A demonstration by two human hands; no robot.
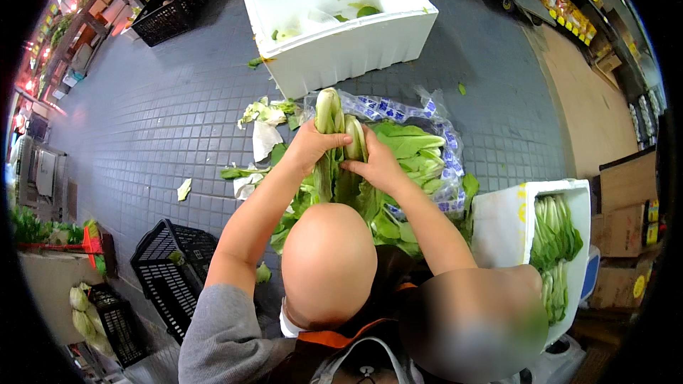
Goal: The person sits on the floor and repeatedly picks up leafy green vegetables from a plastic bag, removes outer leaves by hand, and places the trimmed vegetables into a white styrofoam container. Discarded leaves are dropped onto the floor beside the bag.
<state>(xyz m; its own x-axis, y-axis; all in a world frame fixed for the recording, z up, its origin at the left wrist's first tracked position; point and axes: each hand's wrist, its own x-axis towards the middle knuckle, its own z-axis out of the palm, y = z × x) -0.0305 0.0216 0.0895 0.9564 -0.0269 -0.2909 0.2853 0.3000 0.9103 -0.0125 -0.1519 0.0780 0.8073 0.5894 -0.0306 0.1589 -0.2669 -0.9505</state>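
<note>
In my left hand (313, 145) is a leafy green (329, 112), its pale stalk end up and its leaves hanging down. The fingers are wrapped round it. My right hand (379, 161) grips a second leafy green (355, 139) with a pale, rounded base, right beside the first. Both are above a pile of leafy greens (405, 144) lying on a clear plastic sheet with blue print (449, 139). My bent knee (329, 263) hides the near part of the pile.
A white foam box (341, 50) with a few leaves stands ahead. Another foam box (501, 217), tipped on its side, holds greens (556, 231) at right. Black crates (171, 270) stand at left. Torn leaves (267, 112) litter the tiled floor. Cardboard boxes (626, 231) line the far right.
</note>
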